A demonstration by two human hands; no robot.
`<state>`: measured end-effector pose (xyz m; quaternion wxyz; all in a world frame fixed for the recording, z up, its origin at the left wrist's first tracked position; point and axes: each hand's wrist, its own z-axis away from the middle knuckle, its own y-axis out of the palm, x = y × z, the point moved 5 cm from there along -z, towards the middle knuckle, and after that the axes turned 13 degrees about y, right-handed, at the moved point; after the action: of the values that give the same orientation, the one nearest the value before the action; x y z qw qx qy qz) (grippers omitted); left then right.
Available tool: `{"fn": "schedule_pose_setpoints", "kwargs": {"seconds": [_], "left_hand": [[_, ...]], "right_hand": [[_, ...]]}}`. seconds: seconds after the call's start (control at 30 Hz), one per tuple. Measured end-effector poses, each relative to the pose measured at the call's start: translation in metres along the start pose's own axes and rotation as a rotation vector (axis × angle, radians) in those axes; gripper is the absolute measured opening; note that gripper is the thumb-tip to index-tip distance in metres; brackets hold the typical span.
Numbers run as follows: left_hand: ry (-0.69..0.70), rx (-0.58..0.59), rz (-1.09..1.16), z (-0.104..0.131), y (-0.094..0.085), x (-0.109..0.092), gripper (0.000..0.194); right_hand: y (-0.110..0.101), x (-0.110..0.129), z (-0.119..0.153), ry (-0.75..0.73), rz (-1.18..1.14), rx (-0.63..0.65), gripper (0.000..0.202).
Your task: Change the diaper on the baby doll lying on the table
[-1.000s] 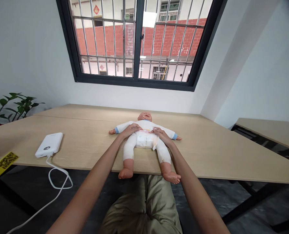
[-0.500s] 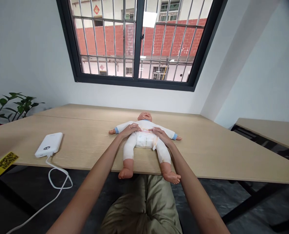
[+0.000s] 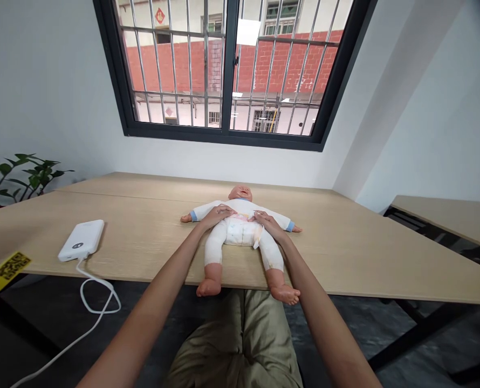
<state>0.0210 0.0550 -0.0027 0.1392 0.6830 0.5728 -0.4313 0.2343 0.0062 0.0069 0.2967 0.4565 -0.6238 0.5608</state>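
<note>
A baby doll (image 3: 243, 206) in a white top with blue cuffs lies on its back on the wooden table (image 3: 143, 237), its head toward the window and its feet over the front edge. Around its hips is a white diaper (image 3: 240, 233) with a loose flap at the right. My left hand (image 3: 219, 214) rests at the left side of the doll's waist, with its fingers closed at the diaper's upper edge. On the right side of the waist, my right hand (image 3: 267, 220) has its fingers pressed together at the same edge. What exactly the fingertips pinch is too small to tell.
A white power bank (image 3: 82, 240) lies at the left of the table, its white cable (image 3: 98, 311) hanging over the front edge. A yellow tag (image 3: 5, 275) is at the lower left. Beyond the table are a plant (image 3: 25, 172) and a barred window (image 3: 224, 132).
My right fingertips have shifted slightly at the diaper's upper edge. My left hand has barely moved, and the doll lies in the same place.
</note>
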Motion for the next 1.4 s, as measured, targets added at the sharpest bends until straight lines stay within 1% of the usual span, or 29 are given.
{"fn": "schedule_pose_setpoints", "kwargs": {"seconds": [0.2,0.4,0.63,0.73,0.83,0.97,1.07,1.2,1.3,1.4], "left_hand": [[0.059,0.079,0.040,-0.001,0.000,0.001,0.021],[0.018,0.116,0.061,-0.002,-0.001,0.002,0.021],[0.033,0.110,0.083,-0.001,0.000,0.004,0.022],[0.026,0.059,0.087,0.000,0.001,0.000,0.022],[-0.024,-0.001,0.110,0.001,0.004,-0.008,0.022],[-0.060,-0.027,0.100,0.002,0.005,-0.013,0.023],[-0.035,-0.007,0.072,-0.001,0.003,-0.006,0.022],[0.017,0.025,0.049,-0.003,0.000,0.006,0.019],[0.010,0.046,0.048,-0.001,-0.001,0.005,0.020],[0.001,0.051,0.056,0.001,-0.002,-0.003,0.021]], "right_hand": [[0.001,-0.002,-0.002,-0.028,-0.018,0.001,0.041],[0.002,-0.003,-0.003,-0.055,-0.022,0.014,0.041],[0.000,-0.004,-0.003,-0.055,-0.017,0.019,0.041],[0.000,-0.003,-0.002,-0.042,-0.015,0.020,0.043],[-0.001,-0.003,-0.002,-0.027,-0.014,0.010,0.046],[0.000,-0.004,-0.003,-0.026,-0.019,-0.001,0.046],[0.000,-0.004,-0.004,-0.030,-0.021,-0.013,0.042],[-0.001,-0.008,-0.007,-0.010,-0.019,-0.040,0.031],[-0.004,-0.011,-0.007,0.017,-0.016,-0.070,0.031],[-0.008,-0.014,-0.006,0.034,-0.018,-0.096,0.031]]}}
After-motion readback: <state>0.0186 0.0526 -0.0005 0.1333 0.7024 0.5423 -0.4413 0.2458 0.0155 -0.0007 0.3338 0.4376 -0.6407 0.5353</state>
